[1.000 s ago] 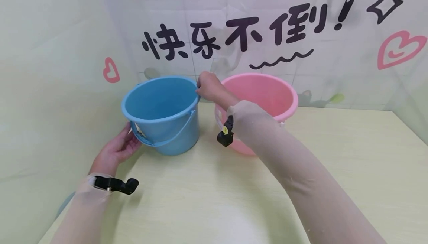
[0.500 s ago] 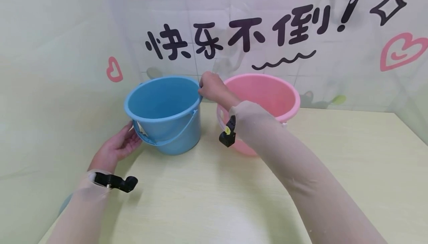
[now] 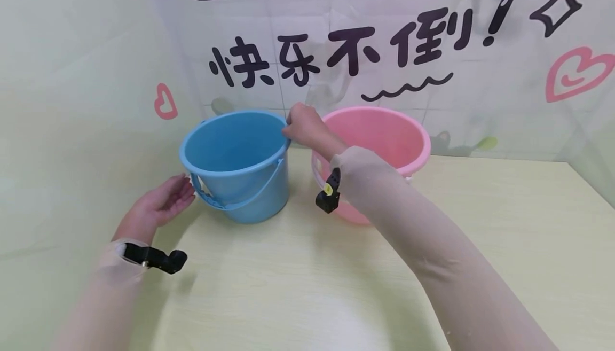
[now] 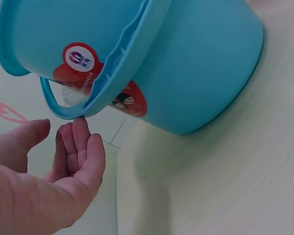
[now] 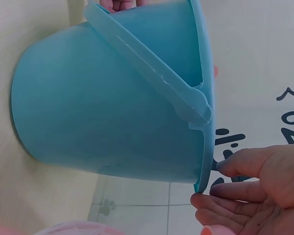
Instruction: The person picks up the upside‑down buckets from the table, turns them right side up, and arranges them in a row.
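Observation:
A blue bucket (image 3: pixel 254 190) stands upright on the table at left, its handle hanging down at the front. A pink bucket (image 3: pixel 379 132) stands to its right, partly behind my right forearm. My right hand (image 3: pixel 307 126) pinches the blue bucket's right rim, the thumb at the opening side and fingers at the outside in the right wrist view. My left hand (image 3: pixel 158 201) is at the blue bucket's left, palm up with fingers loosely bent. In the left wrist view its fingertips (image 4: pixel 81 127) are at the lower edge of the handle (image 4: pixel 122 63), holding nothing.
Behind the buckets hangs a white cloth (image 3: pixel 307 20) with black characters and pink hearts. A pale cloth wall (image 3: pixel 72 126) rises close on the left. The light wooden table (image 3: pixel 269 287) extends in front and to the right.
My left hand has drawn a little to the left, away from under the blue bucket's rim. My right hand stays at the rim, and both buckets keep nearly the same places.

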The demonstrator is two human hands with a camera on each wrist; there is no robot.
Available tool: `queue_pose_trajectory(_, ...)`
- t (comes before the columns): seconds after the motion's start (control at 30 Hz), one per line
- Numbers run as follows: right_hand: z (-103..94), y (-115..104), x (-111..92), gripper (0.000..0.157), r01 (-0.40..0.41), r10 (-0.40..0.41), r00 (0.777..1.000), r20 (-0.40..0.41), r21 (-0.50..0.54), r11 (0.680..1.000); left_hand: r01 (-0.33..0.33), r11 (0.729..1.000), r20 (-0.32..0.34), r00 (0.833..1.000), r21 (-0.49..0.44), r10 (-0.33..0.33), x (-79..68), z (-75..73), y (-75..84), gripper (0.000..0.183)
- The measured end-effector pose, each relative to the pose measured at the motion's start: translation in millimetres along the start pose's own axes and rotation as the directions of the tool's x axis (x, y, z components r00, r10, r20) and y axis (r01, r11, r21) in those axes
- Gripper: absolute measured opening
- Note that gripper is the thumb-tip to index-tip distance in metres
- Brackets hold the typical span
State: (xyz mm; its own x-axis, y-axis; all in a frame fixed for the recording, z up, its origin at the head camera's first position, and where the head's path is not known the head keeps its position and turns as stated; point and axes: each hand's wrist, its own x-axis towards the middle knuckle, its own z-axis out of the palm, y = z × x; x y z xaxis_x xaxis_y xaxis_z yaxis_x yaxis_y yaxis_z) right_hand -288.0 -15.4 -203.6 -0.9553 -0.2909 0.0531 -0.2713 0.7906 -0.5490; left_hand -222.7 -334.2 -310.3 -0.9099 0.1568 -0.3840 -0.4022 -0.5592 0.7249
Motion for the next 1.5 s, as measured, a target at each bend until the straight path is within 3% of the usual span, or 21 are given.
queue_pose_trajectory(0.1,-4.0,-0.9,-2.5,0.025,-0.002,0.002,1.0,0.002,-0.008,1.0,-0.012,1.0,-0.009,1.0,0.011,0.012,-4.7,2.1,6.0,0.02)
queue_pose_trajectory(0.27,-14.2,-0.2,-8.5,0.016,0.005,-0.005,1.0,0.006,-0.02,1.0,-0.026,1.0,-0.011,1.0,0.005,0.026,-12.4,4.4,16.8,0.021)
queue_pose_trajectory(0.53,-31.3,6.4,-21.9,0.02,0.074,-0.076,0.997,-0.029,-0.058,0.996,-0.072,0.991,-0.002,0.997,0.114,0.073,-25.8,16.9,36.6,0.02)
queue_pose_trajectory(0.67,-40.7,16.7,-28.3,0.041,0.116,-0.119,0.992,-0.041,-0.07,0.991,-0.09,0.985,-0.012,0.996,0.148,0.093,-28.7,29.3,45.2,0.017)
queue_pose_trajectory(0.77,-48.3,24.4,-33.0,0.046,0.125,-0.128,0.99,-0.052,-0.066,0.99,-0.104,0.981,-0.023,0.994,0.166,0.109,-31.7,39.7,51.4,0.013)
queue_pose_trajectory(1.07,-73.1,47.9,-46.3,0.044,0.084,-0.088,0.994,-0.064,-0.053,0.995,-0.128,0.971,-0.029,0.99,0.202,0.137,-40.7,69.1,69.8,0.01)
queue_pose_trajectory(1.33,-97.8,72.6,-61.3,0.027,0.019,-0.021,0.995,-0.093,-0.02,1.0,-0.127,0.965,0.002,0.991,0.23,0.13,-36.4,99.8,74.5,0.01)
queue_pose_trajectory(1.5,-115.2,86.8,-71.4,0.032,0.026,-0.031,0.993,-0.116,-0.049,0.998,-0.129,0.952,0.026,0.992,0.277,0.126,-30.2,124.2,74.5,0.011)
